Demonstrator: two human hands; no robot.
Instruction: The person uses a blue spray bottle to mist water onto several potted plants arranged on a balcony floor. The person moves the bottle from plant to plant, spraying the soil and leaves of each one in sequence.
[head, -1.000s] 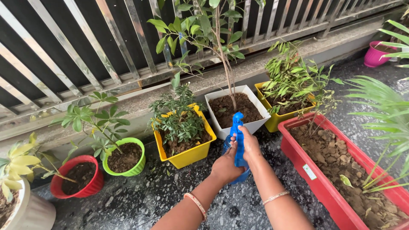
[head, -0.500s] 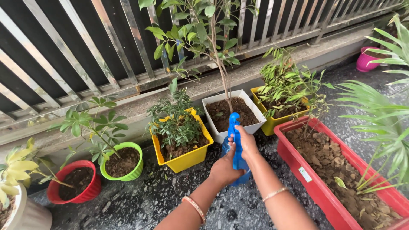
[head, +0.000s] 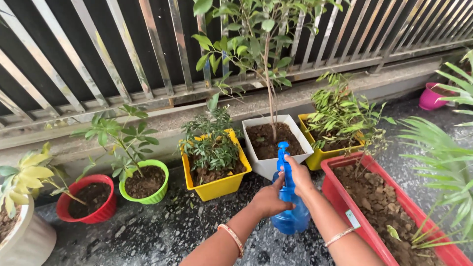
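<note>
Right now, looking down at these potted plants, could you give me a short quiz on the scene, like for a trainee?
1. True or false: both hands are on the blue plastic spray bottle.
2. Which pot stands directly beyond the bottle's nozzle: A the round red pot, B the white square pot, C the round green pot?
3. What does the long red rectangular planter beside the right hand mostly show?

Key: 1 true, the left hand grips it too. 2 B. 3 Lumpy brown soil, with a few thin green stems at its near end.
</note>
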